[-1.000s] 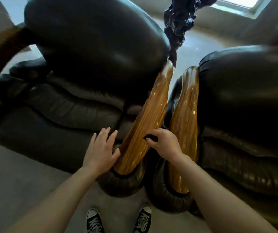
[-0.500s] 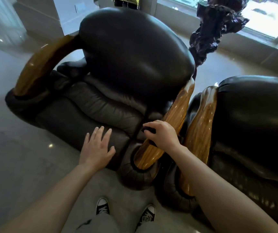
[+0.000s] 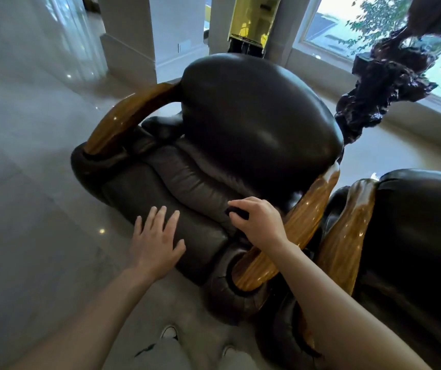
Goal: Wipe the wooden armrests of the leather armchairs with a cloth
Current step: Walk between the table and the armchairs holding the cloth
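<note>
A: Where is the cloth (image 3: pixel 238 212)?

B: Bunched in the right hand (image 3: pixel 258 222). Its fingers are curled tight around it, and only a dark wad shows under them. The hand sits over the seat, just beside the near armrest (image 3: pixel 298 221).

A: And the left hand (image 3: pixel 156 243)?

B: Flat and spread, grasping nothing, over the front edge of the seat cushion (image 3: pixel 187 188). I cannot tell whether it touches the leather.

A: How many armchairs?

B: Two. One armchair (image 3: pixel 254 124) shows whole at centre; the second armchair (image 3: pixel 424 225) is cut off by the right edge of the view. They stand side by side.

A: Armrests?

B: Three show, all glossy wood. The far armrest (image 3: pixel 126 116) curves along the first chair's left side. The near one runs along its right side. The third armrest (image 3: pixel 347 231) belongs to the second chair and lies just beside the near one.

A: Anything else?

B: One dark sculpture (image 3: pixel 382 84) behind the chairs, by a window (image 3: pixel 347 22). Two shoes (image 3: pixel 170 332) on the pale floor (image 3: pixel 27 182) at the bottom.
</note>
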{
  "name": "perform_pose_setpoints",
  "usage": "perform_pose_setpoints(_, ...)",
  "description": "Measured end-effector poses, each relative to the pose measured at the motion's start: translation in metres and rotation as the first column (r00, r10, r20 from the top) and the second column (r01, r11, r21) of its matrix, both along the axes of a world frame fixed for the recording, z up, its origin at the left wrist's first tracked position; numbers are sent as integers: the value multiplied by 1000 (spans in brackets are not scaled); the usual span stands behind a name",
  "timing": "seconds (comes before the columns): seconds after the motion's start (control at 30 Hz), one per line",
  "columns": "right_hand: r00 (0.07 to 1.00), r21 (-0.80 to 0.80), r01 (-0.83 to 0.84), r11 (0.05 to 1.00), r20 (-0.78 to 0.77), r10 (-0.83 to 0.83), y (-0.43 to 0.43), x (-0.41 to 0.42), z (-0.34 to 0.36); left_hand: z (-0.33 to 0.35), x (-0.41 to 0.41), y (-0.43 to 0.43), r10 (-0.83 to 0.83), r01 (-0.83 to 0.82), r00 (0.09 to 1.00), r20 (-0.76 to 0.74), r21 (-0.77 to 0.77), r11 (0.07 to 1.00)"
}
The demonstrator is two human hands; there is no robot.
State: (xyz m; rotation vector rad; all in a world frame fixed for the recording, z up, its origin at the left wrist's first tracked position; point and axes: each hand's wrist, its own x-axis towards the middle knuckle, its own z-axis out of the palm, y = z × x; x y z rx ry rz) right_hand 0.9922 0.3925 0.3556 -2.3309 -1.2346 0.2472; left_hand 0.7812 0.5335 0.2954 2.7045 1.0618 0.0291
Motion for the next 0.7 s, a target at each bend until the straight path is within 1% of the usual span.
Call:
perform_pose_setpoints(0.1, 999, 17, -49, 999, 3, 49, 2, 4, 2, 10, 4, -14, 30, -29, 999, -14, 12, 999)
perform_pose_setpoints(0.2, 994, 25, -111, 994, 5, 111, -4, 11, 2, 14, 8, -36, 113, -113, 994, 0, -23, 993)
perform_pose_setpoints(0.33, 975, 27, -221, 975, 18, 220, -17, 19, -2, 16, 8, -69, 193, -193, 981, -32, -1, 981)
perform_pose_setpoints(0.43, 955, 28, -296, 955, 16, 296, -23, 20, -3, 18, 1, -90, 251, -251, 968, -24, -21, 968)
perform_pose_setpoints(0.6, 908, 31, -419, 908, 18, 418, -27, 1, -8, 31, -28, -123, 376, -375, 925, -53, 26, 927)
perform_pose_setpoints(0.67, 876, 24, -482, 876, 6, 482, -24, -14, -9, 36, -46, -135, 439, -438, 898, -33, 37, 898)
perform_pose_setpoints(0.7, 856, 18, -517, 856, -1, 517, -22, -23, -9, 39, -57, -142, 464, -462, 885, -46, 43, 886)
